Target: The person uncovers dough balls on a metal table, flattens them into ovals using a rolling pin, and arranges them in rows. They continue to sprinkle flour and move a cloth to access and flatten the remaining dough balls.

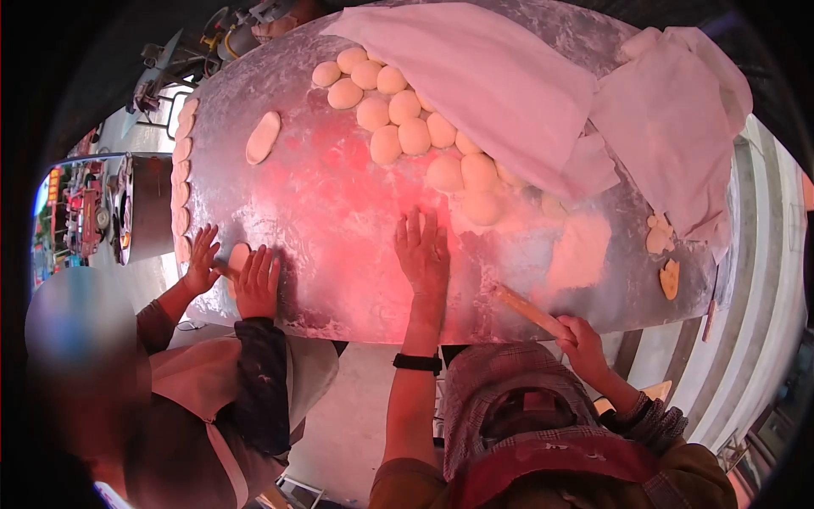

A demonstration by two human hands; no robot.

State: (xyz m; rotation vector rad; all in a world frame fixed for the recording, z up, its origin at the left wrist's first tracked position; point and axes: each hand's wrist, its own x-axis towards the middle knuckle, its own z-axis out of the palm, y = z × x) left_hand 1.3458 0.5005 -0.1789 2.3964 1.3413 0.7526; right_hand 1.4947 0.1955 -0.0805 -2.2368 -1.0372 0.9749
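My left hand point(422, 254) lies palm down on the floured metal table point(339, 220), fingers stretched out and holding nothing. A black band circles that wrist. My right hand point(585, 346), at the table's front edge, is wrapped round one end of a wooden rolling pin point(527, 310). The pin's far end points up and left over the tabletop. Beyond my left hand, several round dough balls point(414, 136) sit in a cluster, the nearest dough ball point(482, 207) a little up and right. A pink-lit cloth point(492, 68) hides part of the cluster.
At my left a co-worker's hands point(229, 271) press a small rolling pin on a dough piece. A flattened oval dough piece point(264, 138) lies beyond them. Several dough rounds point(181, 174) line the left edge. Dough scraps point(669, 278) and a second crumpled cloth point(674, 127) are at right.
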